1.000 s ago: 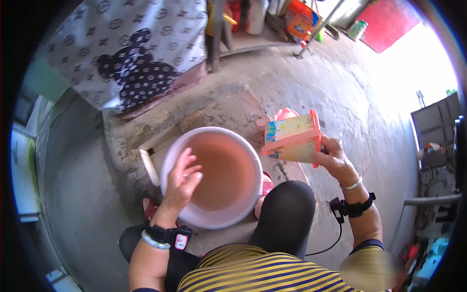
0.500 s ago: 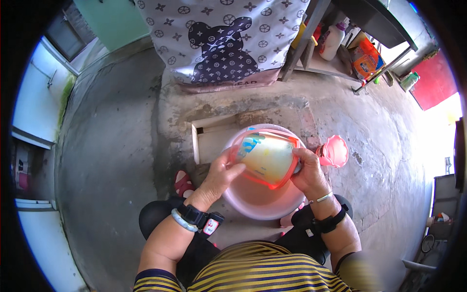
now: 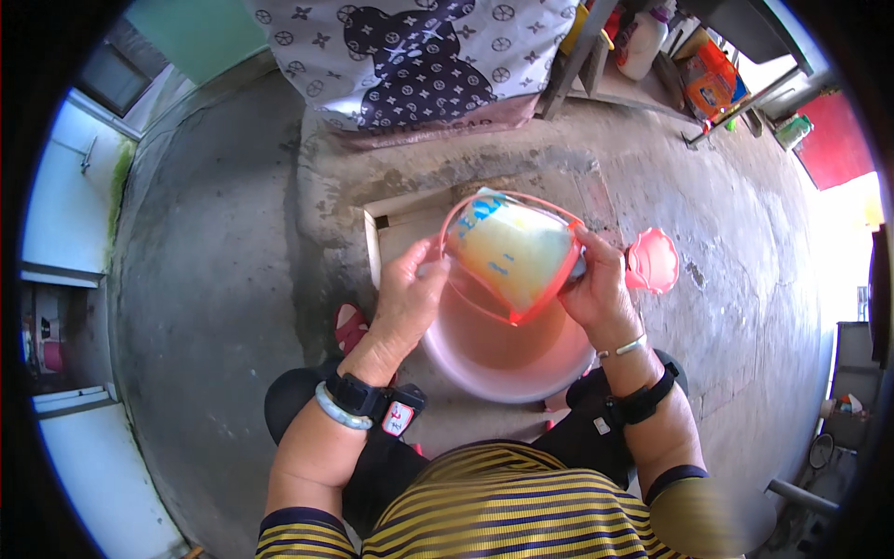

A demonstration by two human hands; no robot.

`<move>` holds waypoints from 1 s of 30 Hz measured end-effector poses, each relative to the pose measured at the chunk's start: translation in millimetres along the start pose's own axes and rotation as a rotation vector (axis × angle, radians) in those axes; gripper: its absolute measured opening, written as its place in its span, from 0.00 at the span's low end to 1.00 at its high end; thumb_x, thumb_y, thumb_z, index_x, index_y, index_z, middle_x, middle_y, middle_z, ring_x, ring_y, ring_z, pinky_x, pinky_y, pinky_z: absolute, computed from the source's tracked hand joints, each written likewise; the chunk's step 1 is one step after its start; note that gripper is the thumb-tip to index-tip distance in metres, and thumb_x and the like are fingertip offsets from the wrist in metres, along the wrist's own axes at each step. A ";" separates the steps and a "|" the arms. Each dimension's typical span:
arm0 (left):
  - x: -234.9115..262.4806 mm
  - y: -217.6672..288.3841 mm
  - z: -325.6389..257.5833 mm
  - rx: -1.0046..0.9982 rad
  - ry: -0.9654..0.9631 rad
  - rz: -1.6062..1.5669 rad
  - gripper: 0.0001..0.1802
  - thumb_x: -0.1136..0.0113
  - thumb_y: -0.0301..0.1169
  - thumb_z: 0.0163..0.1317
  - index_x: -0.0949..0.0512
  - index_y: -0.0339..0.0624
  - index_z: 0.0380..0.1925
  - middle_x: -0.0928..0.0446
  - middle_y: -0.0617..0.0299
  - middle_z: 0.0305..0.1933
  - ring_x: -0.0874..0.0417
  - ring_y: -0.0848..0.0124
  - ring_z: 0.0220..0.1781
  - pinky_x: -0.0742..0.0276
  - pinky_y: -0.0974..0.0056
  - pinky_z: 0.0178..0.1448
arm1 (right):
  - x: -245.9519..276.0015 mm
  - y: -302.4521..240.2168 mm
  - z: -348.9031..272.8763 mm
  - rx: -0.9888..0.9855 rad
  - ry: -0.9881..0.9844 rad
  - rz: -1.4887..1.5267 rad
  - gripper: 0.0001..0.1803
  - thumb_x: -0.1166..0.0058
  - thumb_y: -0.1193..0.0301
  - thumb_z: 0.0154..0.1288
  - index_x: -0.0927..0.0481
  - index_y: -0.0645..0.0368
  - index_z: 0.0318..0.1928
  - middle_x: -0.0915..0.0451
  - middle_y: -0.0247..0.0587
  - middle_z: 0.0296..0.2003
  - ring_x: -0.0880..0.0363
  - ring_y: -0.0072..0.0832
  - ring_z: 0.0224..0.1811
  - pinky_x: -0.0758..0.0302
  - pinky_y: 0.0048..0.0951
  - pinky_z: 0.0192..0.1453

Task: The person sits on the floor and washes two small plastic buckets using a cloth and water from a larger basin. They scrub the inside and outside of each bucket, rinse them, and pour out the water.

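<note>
A small plastic pail [image 3: 512, 247], whitish to yellow with blue printing, a red-pink rim and a thin pink carrying handle, is tilted on its side above a pale pink basin [image 3: 466, 377]. My left hand [image 3: 410, 293] pinches the pail's left side, by the handle and rim. On the other side my right hand [image 3: 596, 289] grips the rim, thumb outside; its other fingers are partly hidden behind the pail. Brownish-looking water shows in the basin, which stands on the floor between my legs. The pail hides the basin's far side.
Right of the basin stands a pink container with a wavy rim [image 3: 654, 261]. Beyond the basin is a rectangular recess [image 3: 380, 252] in the concrete floor [image 3: 205, 307]. A patterned cloth [image 3: 414, 74] hangs ahead, beside a shelf with a white bottle [image 3: 643, 42] and an orange package [image 3: 712, 79].
Both hands have raised the pail a little farther away from me, and it is turned slightly. More of the water in the basin shows below it.
</note>
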State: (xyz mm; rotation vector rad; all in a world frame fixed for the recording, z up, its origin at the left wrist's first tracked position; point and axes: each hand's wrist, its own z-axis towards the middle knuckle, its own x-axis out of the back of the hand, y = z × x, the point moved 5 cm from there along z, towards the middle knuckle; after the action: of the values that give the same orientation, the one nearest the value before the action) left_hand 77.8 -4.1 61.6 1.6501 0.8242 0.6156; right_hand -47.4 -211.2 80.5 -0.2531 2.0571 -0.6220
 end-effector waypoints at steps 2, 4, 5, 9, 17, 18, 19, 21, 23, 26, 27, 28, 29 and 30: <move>-6.8 5.1 0.9 -0.002 0.000 -0.012 0.21 0.44 0.29 0.72 0.24 0.35 0.63 0.17 0.62 0.49 0.14 0.77 0.40 0.15 0.71 0.42 | 9.6 -2.2 4.0 0.035 0.048 0.011 0.20 0.51 0.64 0.77 0.22 0.64 0.59 0.17 0.46 0.56 0.17 0.35 0.58 0.22 0.40 0.65; -12.3 13.9 0.1 0.021 0.026 -0.065 0.20 0.45 0.29 0.73 0.24 0.34 0.62 0.17 0.61 0.48 0.14 0.77 0.37 0.16 0.72 0.41 | 12.1 -5.1 5.6 0.018 -0.005 0.039 0.20 0.52 0.62 0.79 0.22 0.65 0.58 0.16 0.47 0.55 0.16 0.35 0.57 0.22 0.40 0.66; -12.4 9.9 3.5 -0.002 0.027 -0.011 0.20 0.44 0.29 0.73 0.24 0.34 0.62 0.17 0.61 0.46 0.14 0.77 0.35 0.16 0.71 0.40 | 15.2 -7.4 6.3 0.012 -0.041 0.040 0.20 0.52 0.63 0.79 0.22 0.65 0.58 0.16 0.47 0.54 0.16 0.35 0.57 0.22 0.40 0.65; -28.7 22.4 -1.1 -0.032 -0.039 -0.147 0.20 0.44 0.28 0.72 0.24 0.34 0.62 0.18 0.62 0.43 0.14 0.75 0.35 0.16 0.70 0.41 | 20.9 -13.6 4.7 0.076 0.045 -0.053 0.20 0.53 0.62 0.79 0.22 0.67 0.57 0.15 0.48 0.53 0.16 0.36 0.56 0.22 0.41 0.66; -72.2 47.1 -20.4 -0.604 -0.177 0.440 0.31 0.34 0.26 0.58 0.27 0.36 0.64 0.21 0.48 0.51 0.21 0.51 0.59 0.25 0.53 0.65 | 23.3 0.9 8.7 0.190 0.047 -0.164 0.19 0.55 0.62 0.80 0.24 0.66 0.54 0.19 0.47 0.49 0.17 0.36 0.54 0.17 0.41 0.62; -75.1 47.5 -23.3 -0.605 -0.107 0.522 0.33 0.33 0.25 0.57 0.28 0.38 0.65 0.21 0.47 0.51 0.22 0.48 0.60 0.27 0.51 0.66 | 19.1 5.0 10.1 0.192 0.056 -0.178 0.19 0.55 0.62 0.80 0.24 0.67 0.54 0.20 0.47 0.49 0.17 0.36 0.53 0.17 0.41 0.62; -74.6 37.4 -21.9 -0.564 -0.037 0.556 0.34 0.33 0.24 0.55 0.28 0.39 0.66 0.20 0.46 0.52 0.20 0.47 0.57 0.28 0.50 0.68 | 13.8 10.1 9.3 0.195 0.066 -0.191 0.19 0.54 0.62 0.80 0.24 0.67 0.53 0.20 0.47 0.49 0.17 0.36 0.52 0.16 0.42 0.61; -73.0 32.7 -18.6 -0.499 -0.081 0.487 0.34 0.34 0.23 0.56 0.28 0.36 0.66 0.21 0.51 0.48 0.18 0.62 0.43 0.22 0.61 0.51 | -0.3 15.0 1.5 0.160 -0.007 -0.194 0.19 0.52 0.62 0.80 0.24 0.69 0.53 0.21 0.47 0.51 0.17 0.34 0.52 0.16 0.41 0.59; -69.0 26.3 -15.7 -0.479 -0.103 0.444 0.32 0.35 0.21 0.58 0.28 0.34 0.65 0.21 0.55 0.44 0.17 0.71 0.35 0.20 0.67 0.41 | -2.2 21.5 5.7 0.095 -0.004 -0.213 0.19 0.51 0.62 0.79 0.23 0.70 0.51 0.20 0.46 0.49 0.16 0.34 0.50 0.16 0.40 0.58; -59.6 20.8 -6.8 -0.413 -0.098 0.337 0.26 0.38 0.20 0.62 0.25 0.32 0.62 0.18 0.59 0.41 0.17 0.77 0.33 0.20 0.70 0.40 | 0.1 22.2 9.6 0.037 -0.111 -0.323 0.19 0.46 0.61 0.78 0.21 0.67 0.54 0.16 0.42 0.46 0.14 0.31 0.47 0.15 0.35 0.54; -54.1 23.6 -6.0 -0.310 -0.079 0.263 0.25 0.39 0.19 0.63 0.24 0.32 0.62 0.17 0.60 0.40 0.18 0.78 0.33 0.20 0.70 0.41 | -4.5 23.5 8.3 0.031 -0.124 -0.377 0.20 0.46 0.61 0.78 0.21 0.68 0.55 0.16 0.42 0.46 0.14 0.31 0.47 0.16 0.35 0.54; -47.9 23.2 -4.8 -0.207 -0.058 0.187 0.23 0.40 0.19 0.64 0.23 0.31 0.61 0.16 0.62 0.39 0.18 0.79 0.34 0.20 0.70 0.41 | -9.6 24.7 6.8 0.025 -0.138 -0.431 0.21 0.46 0.60 0.78 0.21 0.68 0.56 0.16 0.42 0.47 0.14 0.30 0.47 0.16 0.34 0.54; -36.6 16.0 1.1 -0.194 -0.027 0.151 0.24 0.41 0.18 0.65 0.24 0.29 0.62 0.17 0.62 0.40 0.17 0.79 0.37 0.20 0.70 0.45 | -10.3 20.9 3.8 0.033 -0.131 -0.539 0.22 0.48 0.62 0.78 0.22 0.70 0.58 0.16 0.44 0.48 0.14 0.30 0.48 0.16 0.33 0.55; -28.1 13.5 5.8 -0.152 -0.011 0.101 0.23 0.42 0.18 0.66 0.25 0.28 0.63 0.16 0.62 0.41 0.17 0.78 0.41 0.20 0.71 0.48 | -13.1 11.1 -0.6 0.075 -0.121 -0.538 0.22 0.49 0.63 0.77 0.22 0.70 0.58 0.16 0.45 0.48 0.14 0.30 0.48 0.16 0.33 0.55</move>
State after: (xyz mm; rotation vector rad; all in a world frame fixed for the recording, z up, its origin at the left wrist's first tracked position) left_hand 67.6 -31.4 74.3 1.5618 0.6726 0.7220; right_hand -40.2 -196.1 84.6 -0.7955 1.8445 -0.9788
